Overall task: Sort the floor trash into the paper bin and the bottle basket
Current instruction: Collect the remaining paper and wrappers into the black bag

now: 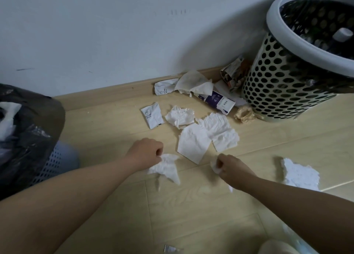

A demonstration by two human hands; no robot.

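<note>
My left hand (pixel 146 151) pinches a crumpled white tissue (pixel 166 168) that hangs just above the wooden floor. My right hand (pixel 232 167) is closed on a small wad of white paper (pixel 215 166). Beyond both hands lie several flat and crumpled white tissues (pixel 193 142). A bin lined with a black bag (pixel 24 138) stands at the left with white paper inside. At the upper right stands a perforated basket with a grey rim (pixel 279 87), also lined in black, with a bottle (pixel 342 34) inside.
Against the baseboard lie a white sachet (pixel 153 115), a purple-and-white tissue pack (pixel 218 100), a stained wipe (pixel 193 81), crumpled printed paper (pixel 233 73) and a tan wad (pixel 245 114). Another white tissue (pixel 298 174) lies at the right. A paper scrap (pixel 170 249) sits near the bottom edge.
</note>
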